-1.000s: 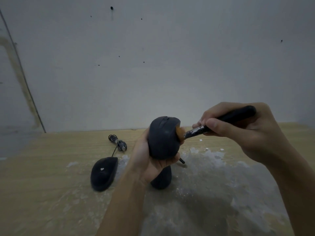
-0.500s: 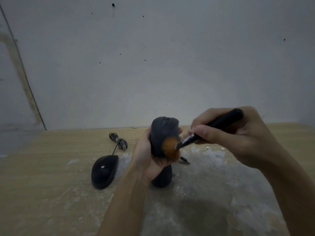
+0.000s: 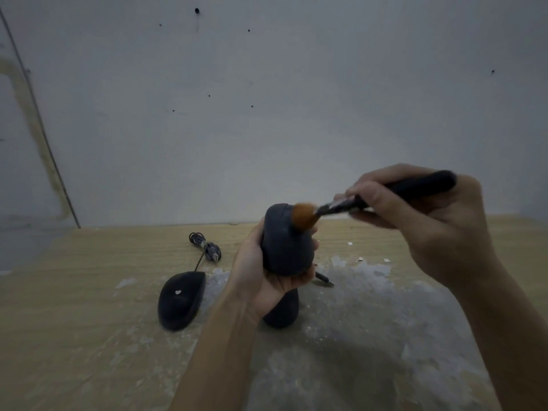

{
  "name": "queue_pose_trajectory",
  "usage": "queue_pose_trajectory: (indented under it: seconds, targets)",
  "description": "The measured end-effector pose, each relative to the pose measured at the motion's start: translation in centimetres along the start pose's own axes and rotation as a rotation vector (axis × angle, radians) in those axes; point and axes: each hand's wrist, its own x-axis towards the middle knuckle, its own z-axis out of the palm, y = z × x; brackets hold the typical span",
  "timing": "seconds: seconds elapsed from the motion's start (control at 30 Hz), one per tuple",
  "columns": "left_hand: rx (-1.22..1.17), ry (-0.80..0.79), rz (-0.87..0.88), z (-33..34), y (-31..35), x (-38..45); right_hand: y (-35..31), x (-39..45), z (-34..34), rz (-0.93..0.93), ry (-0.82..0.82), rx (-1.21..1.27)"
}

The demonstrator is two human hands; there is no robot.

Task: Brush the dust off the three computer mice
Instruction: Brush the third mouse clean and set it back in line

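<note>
My left hand (image 3: 261,280) grips a black computer mouse (image 3: 284,247) upright above the table, buttons facing me. My right hand (image 3: 430,221) holds a black-handled brush (image 3: 415,188); its orange bristles (image 3: 304,216) touch the mouse's upper right side. A second black mouse (image 3: 181,299) with a white speck lies on the table to the left, its cable running back to a coiled bundle (image 3: 207,247). A third black mouse (image 3: 281,312) lies on the table under my left hand, mostly hidden by the wrist.
The wooden table (image 3: 74,321) has a worn grey patch with white flakes (image 3: 370,321) across its middle and right. A cable plug (image 3: 324,280) pokes out right of the held mouse. A pale wall (image 3: 267,114) rises straight behind the table's far edge.
The brush has swept from the mouse's lower middle up to its upper right side, and my right hand has risen with it. The held mouse stays in my left hand.
</note>
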Motion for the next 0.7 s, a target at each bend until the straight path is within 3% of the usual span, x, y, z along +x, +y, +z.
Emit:
queue_pose_trajectory:
  seconds: [0.1,0.2,0.3,0.37,0.5,0.63,0.7]
  targets:
    - [-0.011,-0.013,-0.022,0.3,-0.3,-0.1,0.2,-0.2,0.2,0.068,-0.146,-0.058]
    - [-0.048,-0.029,-0.013,0.2,-0.2,0.1,0.5,0.1,-0.6,-0.021,0.006,-0.284]
    - [-0.042,-0.042,-0.013,0.3,-0.1,0.1,-0.1,-0.1,-0.8,0.048,-0.075,-0.033]
    - [-0.04,-0.024,-0.025,0.3,-0.3,0.0,0.0,-0.1,-0.6,0.119,-0.141,-0.005]
    - [-0.096,-0.007,-0.046,-0.5,0.0,0.0,1.3,0.1,-0.9,0.036,-0.009,-0.261]
    - [-0.042,-0.081,-0.049,-0.5,0.0,-0.3,0.7,0.1,-0.8,0.014,0.102,-0.033]
    - [-0.029,-0.105,-0.062,-0.2,-0.1,-0.3,0.5,0.1,-0.6,-0.023,0.085,-0.041]
